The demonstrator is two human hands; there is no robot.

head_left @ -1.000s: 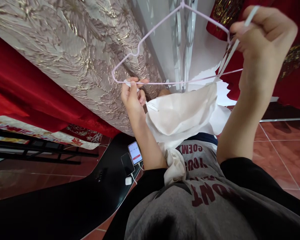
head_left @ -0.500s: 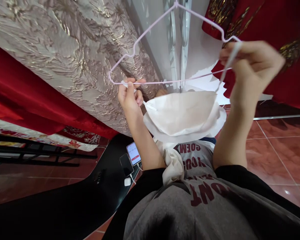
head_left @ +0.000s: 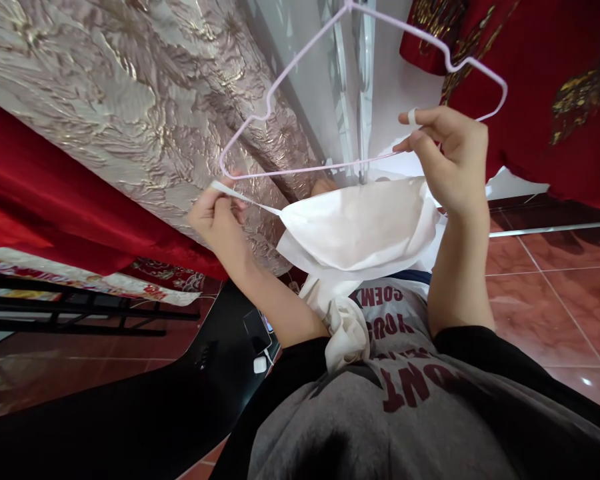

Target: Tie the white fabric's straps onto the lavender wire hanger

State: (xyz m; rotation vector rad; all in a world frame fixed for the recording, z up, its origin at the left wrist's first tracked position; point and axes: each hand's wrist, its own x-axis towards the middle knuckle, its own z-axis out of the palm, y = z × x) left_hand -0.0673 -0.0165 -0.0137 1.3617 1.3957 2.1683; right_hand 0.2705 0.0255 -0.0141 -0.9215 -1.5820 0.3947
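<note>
A pale pink wire hanger [head_left: 275, 93] hangs in front of me at the top centre. Below it droops a white garment [head_left: 360, 230] with thin straps. My left hand [head_left: 217, 217] is closed in a pinch on the garment's left strap, pulled out to the left below the hanger's left corner. My right hand [head_left: 447, 157] is closed on the right strap, which loops over a fingertip, just under the hanger's right shoulder and beside its bottom bar. The garment's lower part bunches against my grey printed shirt [head_left: 405, 380].
A cream and gold embroidered cloth [head_left: 130, 113] hangs at left over red fabric [head_left: 45, 200]. Red and gold garments [head_left: 555, 87] hang at right. A phone and white charger [head_left: 259, 363] lie on a black seat [head_left: 145, 413]. The floor is red tile [head_left: 555, 293].
My left hand has moved left and down, pulling the left strap away from the hanger's corner. My right hand has dropped from above the hanger's right shoulder to below it.
</note>
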